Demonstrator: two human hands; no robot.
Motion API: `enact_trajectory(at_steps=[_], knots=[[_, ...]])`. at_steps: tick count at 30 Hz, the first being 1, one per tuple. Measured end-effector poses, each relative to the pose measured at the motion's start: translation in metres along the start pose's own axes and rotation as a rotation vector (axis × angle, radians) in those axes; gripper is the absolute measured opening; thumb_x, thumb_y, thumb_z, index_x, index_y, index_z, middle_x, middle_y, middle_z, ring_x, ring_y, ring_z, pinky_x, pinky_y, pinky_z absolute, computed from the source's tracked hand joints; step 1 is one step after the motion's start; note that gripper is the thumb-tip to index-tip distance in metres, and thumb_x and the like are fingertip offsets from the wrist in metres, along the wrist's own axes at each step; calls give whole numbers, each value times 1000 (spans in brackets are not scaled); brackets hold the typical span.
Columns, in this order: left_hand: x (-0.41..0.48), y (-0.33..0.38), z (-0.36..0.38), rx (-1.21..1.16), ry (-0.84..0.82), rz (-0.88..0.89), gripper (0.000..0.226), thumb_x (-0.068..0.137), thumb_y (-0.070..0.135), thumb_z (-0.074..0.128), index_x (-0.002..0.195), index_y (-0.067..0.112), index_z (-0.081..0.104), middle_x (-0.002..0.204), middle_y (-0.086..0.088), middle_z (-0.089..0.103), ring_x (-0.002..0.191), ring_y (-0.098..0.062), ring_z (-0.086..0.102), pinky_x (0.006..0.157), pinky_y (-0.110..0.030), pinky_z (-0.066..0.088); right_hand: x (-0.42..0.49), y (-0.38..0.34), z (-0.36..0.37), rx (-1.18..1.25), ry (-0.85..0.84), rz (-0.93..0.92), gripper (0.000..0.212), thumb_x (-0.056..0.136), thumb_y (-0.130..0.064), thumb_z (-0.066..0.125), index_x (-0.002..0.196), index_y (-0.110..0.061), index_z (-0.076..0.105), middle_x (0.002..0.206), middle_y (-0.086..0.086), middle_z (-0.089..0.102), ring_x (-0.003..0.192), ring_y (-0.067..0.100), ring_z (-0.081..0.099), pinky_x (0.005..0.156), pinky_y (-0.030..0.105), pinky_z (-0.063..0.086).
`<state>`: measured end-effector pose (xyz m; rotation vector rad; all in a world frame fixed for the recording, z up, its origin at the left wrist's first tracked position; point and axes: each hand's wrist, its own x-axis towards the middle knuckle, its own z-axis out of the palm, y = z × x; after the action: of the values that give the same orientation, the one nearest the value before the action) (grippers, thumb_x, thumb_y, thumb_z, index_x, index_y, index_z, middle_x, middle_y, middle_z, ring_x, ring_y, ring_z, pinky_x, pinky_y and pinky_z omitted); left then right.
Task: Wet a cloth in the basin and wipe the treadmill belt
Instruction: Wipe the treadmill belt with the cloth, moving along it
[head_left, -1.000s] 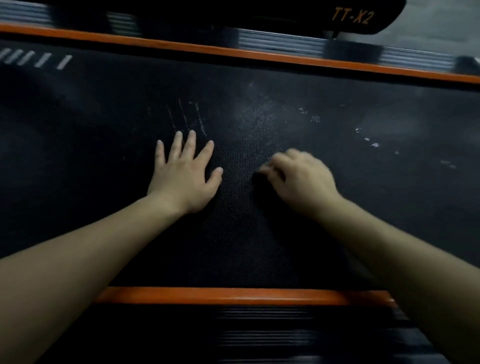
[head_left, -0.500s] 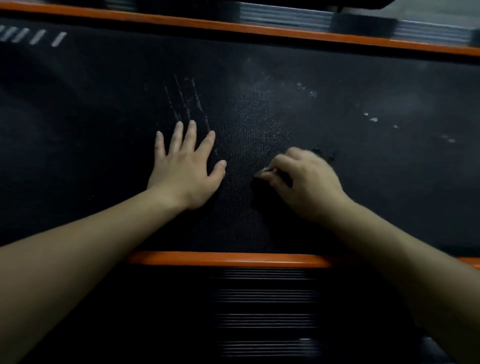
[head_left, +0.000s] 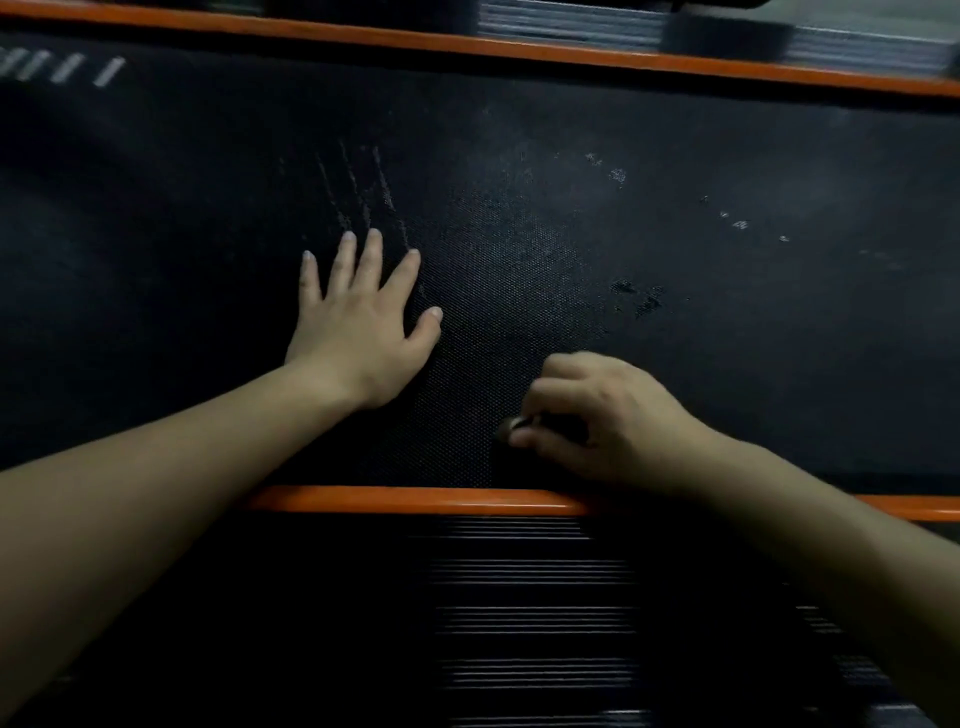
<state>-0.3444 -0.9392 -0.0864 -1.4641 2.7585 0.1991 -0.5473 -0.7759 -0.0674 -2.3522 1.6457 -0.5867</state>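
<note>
Black belt (head_left: 519, 249) under both hands. L hand (head_left: 358, 332) flat, fingers spread, pressing on it. R hand (head_left: 608, 421) curled near the front orange rail (head_left: 415, 500), pinching a dark cloth (head_left: 566, 428) that's barely visible tbh. Forearms cut off.

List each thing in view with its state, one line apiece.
treadmill belt: pale streaks and specks, some dark spots.
left hand: flat on the belt, fingers spread.
right hand: curled, gripping the cloth.
cloth: dark, bunched, mostly hidden by the fingers.
orange rail: partly covered by both forearms.
</note>
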Motion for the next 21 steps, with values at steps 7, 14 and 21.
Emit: enact_trajectory(at_steps=[7, 14, 21], knots=[[0, 1, -1, 2, -7, -9, 75, 96, 64, 18, 161, 28, 7, 169, -10, -5, 155, -27, -13, 122, -55, -11, 9, 53, -17, -237, 156, 75, 45, 98, -53, 44, 84, -17, 67, 81, 3, 59, 71, 26, 54, 63, 42, 48], [0, 1, 1, 8, -11, -17, 73, 98, 63, 20, 161, 28, 8, 169, -11, -4, 155, -27, -12, 122, -57, -10, -8, 38, -8, -146, 11, -98, 42, 98, -52, 47, 81, -20, 68, 79, -1, 58, 69, 20, 53, 61, 36, 43], [6, 12, -5, -48, -63, -106, 73, 97, 64, 24, 160, 30, 13, 170, -8, -3, 155, -26, -12, 119, -63, -11, 58, 94, -18, -273, 301, 403, 43, 94, -57, 44, 84, -19, 62, 86, 6, 60, 83, 35, 60, 72, 43, 51]])
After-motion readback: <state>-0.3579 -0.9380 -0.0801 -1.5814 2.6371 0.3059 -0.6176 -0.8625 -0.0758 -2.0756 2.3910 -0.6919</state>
